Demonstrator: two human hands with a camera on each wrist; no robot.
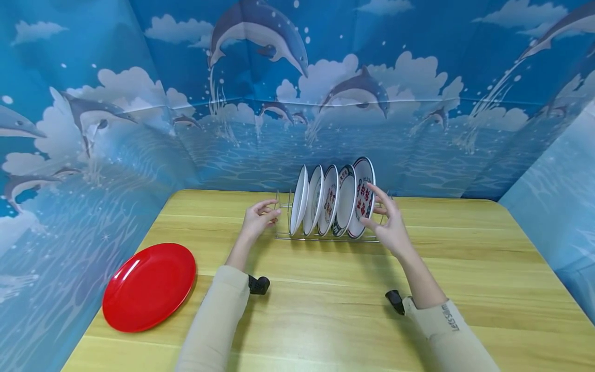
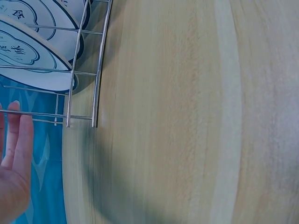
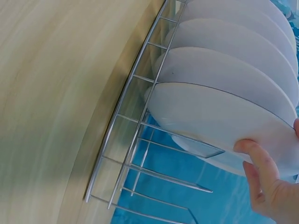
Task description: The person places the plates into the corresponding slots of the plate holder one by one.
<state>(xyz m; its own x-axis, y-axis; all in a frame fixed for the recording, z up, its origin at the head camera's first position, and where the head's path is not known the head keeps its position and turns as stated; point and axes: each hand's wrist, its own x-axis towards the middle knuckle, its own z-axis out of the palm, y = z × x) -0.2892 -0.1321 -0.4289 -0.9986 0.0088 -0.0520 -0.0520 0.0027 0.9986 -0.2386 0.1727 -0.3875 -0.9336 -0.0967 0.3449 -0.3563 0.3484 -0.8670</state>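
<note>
On the table (image 1: 325, 305), five plates (image 1: 329, 201) in the rack (image 1: 321, 239), another plate (image 1: 149, 287) front-left.

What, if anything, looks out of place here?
The glossy red round plate lies at the left edge of the yellowish wooden table, possibly overhanging it, apart from the five white patterned plates standing in the silver wire rack. No spills or damage visible.

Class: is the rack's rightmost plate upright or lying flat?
Upright: the rightmost plate stands on its edge in the wire dish rack, leaning slightly.
</note>
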